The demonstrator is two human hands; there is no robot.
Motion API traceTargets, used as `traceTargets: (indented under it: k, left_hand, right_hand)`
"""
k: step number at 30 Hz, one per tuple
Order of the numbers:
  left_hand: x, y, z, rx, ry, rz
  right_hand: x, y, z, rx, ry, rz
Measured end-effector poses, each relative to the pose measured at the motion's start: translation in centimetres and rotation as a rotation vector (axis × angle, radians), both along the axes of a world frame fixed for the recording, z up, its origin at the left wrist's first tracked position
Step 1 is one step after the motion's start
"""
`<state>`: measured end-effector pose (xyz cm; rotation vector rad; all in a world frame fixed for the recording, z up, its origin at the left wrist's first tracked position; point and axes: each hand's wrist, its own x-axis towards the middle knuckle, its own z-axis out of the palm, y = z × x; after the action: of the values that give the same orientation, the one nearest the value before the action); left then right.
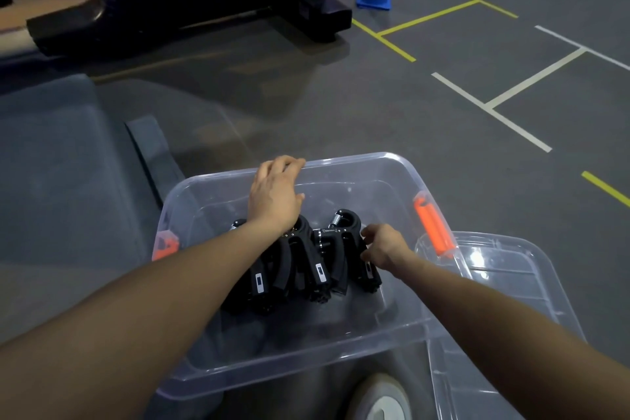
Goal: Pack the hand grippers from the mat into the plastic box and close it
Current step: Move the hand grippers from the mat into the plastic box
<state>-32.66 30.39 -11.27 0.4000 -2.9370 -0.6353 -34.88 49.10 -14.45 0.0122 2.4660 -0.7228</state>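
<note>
Several black hand grippers [306,262] already lie together in the clear plastic box [375,334] at centre frame. The left hand [274,193] curls over the box's far rim, steadying it; the right hand [383,247] pinches the rightmost gripper, seemingly settling it. The lid [511,283] waits at lower right, so fitting it looks next.
</note>
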Motion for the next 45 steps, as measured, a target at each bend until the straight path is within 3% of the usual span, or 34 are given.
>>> traceTargets:
  k: [5,11,22,30,36,45]
  left_hand:
    - [-0.2,-0.5,0.9,0.015,-0.09,-0.038]
    - [2.3,-2.5,3.6,0.041,-0.106,0.003]
    - [15.2,-17.4,8.7,0.057,-0.107,0.435]
    - [27.2,-28.1,7.3,0.004,-0.162,0.688]
    - [32.5,-33.4,6.5,-0.08,-0.11,0.859]
    - [32.7,-36.3,2.8,-0.171,-0.104,0.764]
  right_hand:
    - [-0.7,-1.3,1.1,-0.081,0.06,-0.02]
    - [-0.8,-5.5,5.1,-0.319,0.123,-0.109]
    - [7.3,-21.8,11.4,-0.351,0.26,0.267]
    - [15.8,-34.7,9.2,-0.311,0.196,0.536]
    - [20.2,-41.4,6.7,-0.365,0.106,0.568]
    - [21.0,-44.9,4.7,-0.35,0.115,0.581]
